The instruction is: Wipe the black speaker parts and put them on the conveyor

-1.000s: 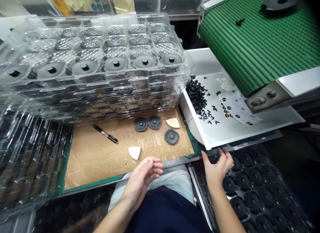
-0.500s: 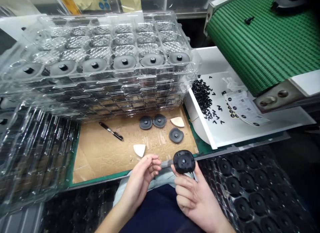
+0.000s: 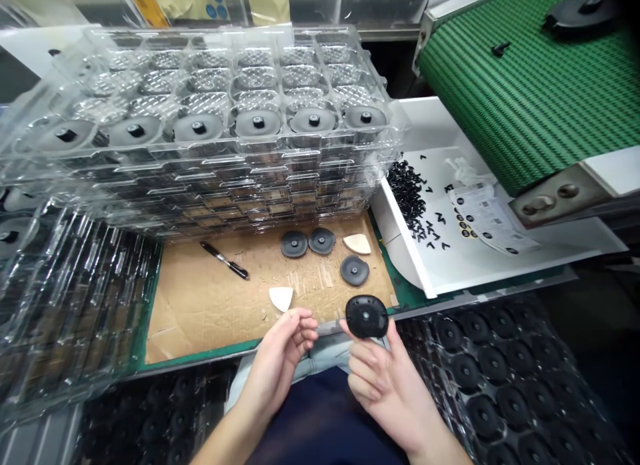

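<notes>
My right hand [image 3: 383,378] holds a round black plastic part [image 3: 367,316] by its lower edge, above my lap at the bench's front edge. My left hand [image 3: 286,348] hovers just left of it, fingers curled and pinched together; whether something small sits between them I cannot tell. On the cardboard sheet [image 3: 200,305] ahead lie three grey round parts [image 3: 355,270] and two cream wedge-shaped pieces [image 3: 281,297].
A stack of clear blister trays [image 3: 210,138] with grey discs fills the back. A black pen [image 3: 225,260] lies on the cardboard. A white tray [image 3: 465,265] holds small black screws [image 3: 407,192] and label sheets. Green conveyor [image 3: 530,92] at right; black tray of parts [image 3: 500,385] lower right.
My right hand went from the tray at lower right to the middle, bringing up a black round part. My left hand stayed put, fingers closing slightly.
</notes>
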The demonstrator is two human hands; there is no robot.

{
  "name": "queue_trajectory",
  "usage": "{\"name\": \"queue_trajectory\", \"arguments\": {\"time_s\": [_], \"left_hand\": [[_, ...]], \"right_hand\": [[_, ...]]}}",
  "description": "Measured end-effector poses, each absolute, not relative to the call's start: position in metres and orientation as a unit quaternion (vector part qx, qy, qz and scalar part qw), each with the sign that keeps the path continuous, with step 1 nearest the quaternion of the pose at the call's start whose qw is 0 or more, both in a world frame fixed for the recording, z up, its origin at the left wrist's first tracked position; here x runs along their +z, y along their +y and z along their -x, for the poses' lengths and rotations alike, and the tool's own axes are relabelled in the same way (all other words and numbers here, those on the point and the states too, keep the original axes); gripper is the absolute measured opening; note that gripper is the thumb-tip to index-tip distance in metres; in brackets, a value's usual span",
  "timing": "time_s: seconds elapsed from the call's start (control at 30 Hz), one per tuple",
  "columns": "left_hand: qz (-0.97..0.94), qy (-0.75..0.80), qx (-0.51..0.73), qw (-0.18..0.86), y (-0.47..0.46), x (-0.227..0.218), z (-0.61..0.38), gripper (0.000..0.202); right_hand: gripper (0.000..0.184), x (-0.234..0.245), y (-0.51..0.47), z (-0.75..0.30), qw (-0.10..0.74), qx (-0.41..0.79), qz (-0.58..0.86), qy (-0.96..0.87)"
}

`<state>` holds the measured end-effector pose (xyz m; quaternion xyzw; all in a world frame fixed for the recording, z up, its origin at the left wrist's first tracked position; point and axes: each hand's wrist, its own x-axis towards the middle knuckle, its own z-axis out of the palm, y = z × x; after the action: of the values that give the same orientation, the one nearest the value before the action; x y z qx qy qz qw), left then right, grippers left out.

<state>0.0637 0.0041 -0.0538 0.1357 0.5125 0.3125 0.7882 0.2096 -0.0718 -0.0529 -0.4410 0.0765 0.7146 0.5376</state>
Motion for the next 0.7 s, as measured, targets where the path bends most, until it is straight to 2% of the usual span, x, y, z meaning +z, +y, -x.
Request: {"name": "queue_trajectory", "arguments": {"time_s": [0.07,0.13,0.27,0.33,0.47,0.53,0.63,0.7], "left_hand": [[-0.136,0.515,0.313,0.787,0.005,-0.055,-0.063,0.025],[-0.136,0.517,0.313,0.785,0.005,-0.055,-0.062,0.025],[-0.137,0.515,0.309,0.788,0.004,-0.058,-0.060,0.023],[-0.141,0.510,0.305,0.792,0.003,-0.060,-0.061,0.020],[-0.151,0.498,0.307,0.797,0.004,-0.056,-0.067,0.019],[-0.159,0.485,0.313,0.801,0.004,-0.046,-0.065,0.018],[-0.194,0.416,0.300,0.836,-0.001,-0.023,-0.053,0.021],[-0.215,0.377,0.270,0.860,-0.008,-0.010,-0.041,0.027]], "right_hand": [[0.065,-0.074,-0.077,-0.216,0.540,0.556,0.630,-0.052],[0.064,-0.099,-0.082,-0.233,0.534,0.390,0.742,-0.107],[0.084,-0.141,-0.081,-0.294,0.494,0.181,0.842,-0.121],[0.086,-0.151,-0.078,-0.320,0.457,0.107,0.871,-0.144],[0.082,-0.150,-0.077,-0.324,0.413,0.026,0.887,-0.206],[0.071,-0.143,-0.079,-0.304,0.409,0.006,0.878,-0.249],[0.045,-0.132,-0.075,-0.271,0.397,0.050,0.843,-0.360],[0.041,-0.127,-0.062,-0.258,0.376,0.106,0.811,-0.436]]}}
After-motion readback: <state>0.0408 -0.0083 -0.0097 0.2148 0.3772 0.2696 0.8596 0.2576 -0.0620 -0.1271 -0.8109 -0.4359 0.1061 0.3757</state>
